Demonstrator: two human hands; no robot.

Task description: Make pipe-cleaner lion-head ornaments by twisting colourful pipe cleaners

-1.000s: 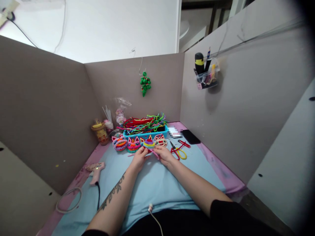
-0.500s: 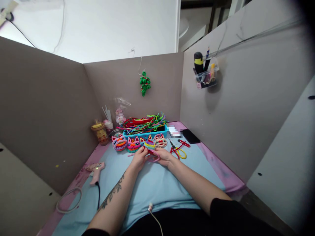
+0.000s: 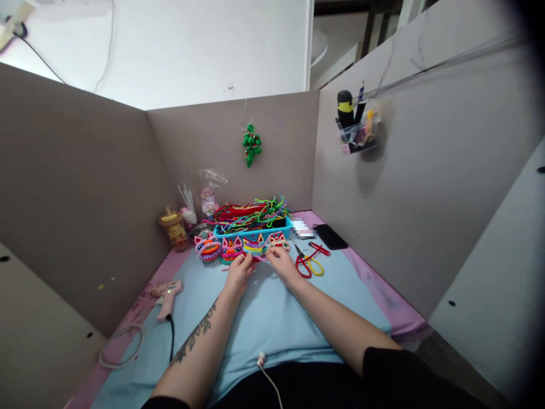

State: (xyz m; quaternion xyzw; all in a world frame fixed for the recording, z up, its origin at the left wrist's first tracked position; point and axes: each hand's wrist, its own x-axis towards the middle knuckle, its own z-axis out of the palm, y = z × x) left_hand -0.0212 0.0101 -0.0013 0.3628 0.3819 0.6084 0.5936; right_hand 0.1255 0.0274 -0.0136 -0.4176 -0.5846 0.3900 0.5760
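Observation:
My left hand (image 3: 240, 274) is closed around a small multicoloured pipe-cleaner piece (image 3: 254, 250), with yellow, purple and red-pink parts showing past the fingertips. Just to its right, my right hand (image 3: 281, 264) pinches a pink pipe cleaner (image 3: 263, 259) that runs across from that piece. Behind the hands stand fuzzy animal heads: a purple and orange one (image 3: 208, 248), a pink and red one (image 3: 231, 250), and a cream and red one (image 3: 279, 241) partly covered by my right hand. Where the held piece ends and the things behind it begin is hard to make out.
A blue basket (image 3: 238, 234) of loose pipe cleaners stands at the back. Scissors (image 3: 314, 266) with red and yellow handles and a black phone (image 3: 332, 236) lie to the right. On the left are a pink glue gun (image 3: 169, 301) and a cup (image 3: 175, 232).
My right hand has drawn up and away from my left, with its fingers now pinched. The pink loop below the hands has been pulled into a straighter strand between them.

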